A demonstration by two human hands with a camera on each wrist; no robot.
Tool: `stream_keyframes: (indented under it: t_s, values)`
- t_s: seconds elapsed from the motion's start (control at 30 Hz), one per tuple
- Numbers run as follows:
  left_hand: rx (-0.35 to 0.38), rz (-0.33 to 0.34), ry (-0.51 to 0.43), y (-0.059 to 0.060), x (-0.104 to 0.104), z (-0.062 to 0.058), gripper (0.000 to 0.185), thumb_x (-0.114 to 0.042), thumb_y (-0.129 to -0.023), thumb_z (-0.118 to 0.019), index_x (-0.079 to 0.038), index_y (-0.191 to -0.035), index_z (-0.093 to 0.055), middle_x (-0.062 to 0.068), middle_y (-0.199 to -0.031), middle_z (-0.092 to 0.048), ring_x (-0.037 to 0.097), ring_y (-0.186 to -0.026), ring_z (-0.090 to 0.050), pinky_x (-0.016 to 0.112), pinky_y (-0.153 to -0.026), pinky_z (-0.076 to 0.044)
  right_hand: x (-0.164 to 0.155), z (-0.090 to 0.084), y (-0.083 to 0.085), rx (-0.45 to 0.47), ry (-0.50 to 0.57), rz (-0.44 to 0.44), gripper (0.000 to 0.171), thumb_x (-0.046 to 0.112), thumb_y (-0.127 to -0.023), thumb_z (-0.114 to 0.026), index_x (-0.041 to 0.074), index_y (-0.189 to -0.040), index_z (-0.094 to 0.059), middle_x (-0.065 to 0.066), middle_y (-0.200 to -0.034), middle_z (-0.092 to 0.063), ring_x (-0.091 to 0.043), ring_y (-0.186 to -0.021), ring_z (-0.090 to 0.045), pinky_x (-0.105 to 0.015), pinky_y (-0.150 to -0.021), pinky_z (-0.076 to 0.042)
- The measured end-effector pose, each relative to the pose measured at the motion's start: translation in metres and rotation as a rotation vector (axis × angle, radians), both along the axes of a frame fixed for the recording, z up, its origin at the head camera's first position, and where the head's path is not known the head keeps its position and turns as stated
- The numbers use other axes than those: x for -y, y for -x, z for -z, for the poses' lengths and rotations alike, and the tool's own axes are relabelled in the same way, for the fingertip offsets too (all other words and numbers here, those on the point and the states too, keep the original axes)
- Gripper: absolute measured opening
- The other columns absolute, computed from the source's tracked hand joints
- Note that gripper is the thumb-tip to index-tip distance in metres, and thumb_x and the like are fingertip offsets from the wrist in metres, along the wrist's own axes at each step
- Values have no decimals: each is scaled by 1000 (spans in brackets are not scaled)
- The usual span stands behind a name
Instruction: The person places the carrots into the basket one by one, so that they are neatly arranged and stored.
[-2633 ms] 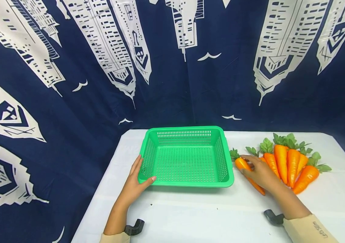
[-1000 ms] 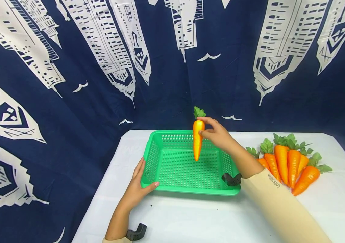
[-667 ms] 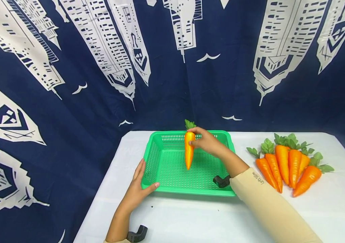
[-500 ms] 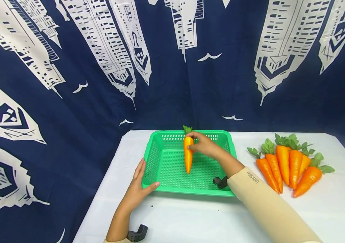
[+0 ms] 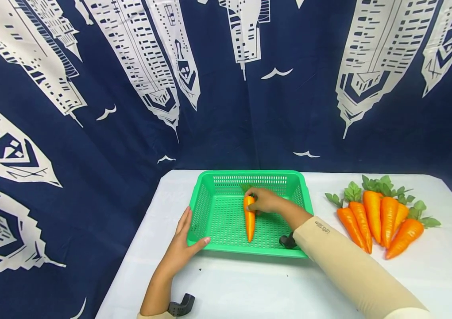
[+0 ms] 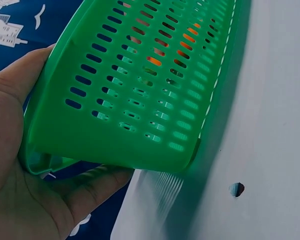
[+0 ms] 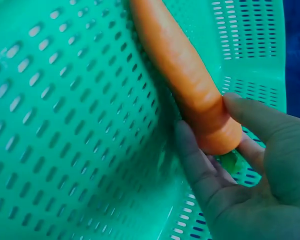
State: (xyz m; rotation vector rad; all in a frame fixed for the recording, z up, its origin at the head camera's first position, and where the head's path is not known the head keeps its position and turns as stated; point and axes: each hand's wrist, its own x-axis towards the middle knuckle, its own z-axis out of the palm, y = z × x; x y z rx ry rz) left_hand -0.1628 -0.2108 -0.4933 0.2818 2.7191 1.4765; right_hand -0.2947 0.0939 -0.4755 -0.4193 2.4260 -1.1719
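A green perforated plastic basket (image 5: 206,249) stands on the white table. My left hand (image 5: 179,250) holds its front left corner; the thumb is on the front rim and the fingers lie along the left side. In the left wrist view, that hand (image 6: 20,175) brackets the basket's corner (image 6: 115,145). Inside the basket, my right hand (image 5: 267,201) pinches an orange carrot (image 5: 251,226) near its leafy top, tip toward me. Close up in the right wrist view, thumb and fingers of the hand (image 7: 255,170) grip the carrot's thick end (image 7: 195,90); its leaves are mostly hidden.
To the right of the basket, several more carrots (image 5: 389,217) with green leaves lie fanned out on the table (image 5: 249,288). A dark blue cloth (image 5: 226,124) with white building prints hangs behind and to the left. Black wrist devices (image 5: 182,305) sit on both wrists.
My right hand picked the carrot up from the table, carried it left over the basket and lowered it inside. The basket shifted slightly right; my left hand stayed at its corner.
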Motion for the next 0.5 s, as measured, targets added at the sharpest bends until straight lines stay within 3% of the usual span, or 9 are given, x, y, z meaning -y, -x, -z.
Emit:
stream_keyframes:
  t_s: [0.27,0.5]
  values:
    - [-1,0,5,0,-1,2,108,-50,-87,-76,-22,-164,-6,-12,-171,4,33,-159,-2,70,-120,-13,-4,0,-2,-46,-106,-61,50,23,-94,-73,7,-139,-58,-17,-120,-66,-27,-104,-62,-35,-85,-52]
    - [1,-6,3,-1,-1,1,106,-49,-88,-76,-20,-164,-7,-10,-171,2,33,-159,-1,69,-121,-12,-11,-4,6,-200,-34,20,43,26,-95,-70,7,-134,-64,-25,-133,-60,-40,-123,-57,-51,-96,-51]
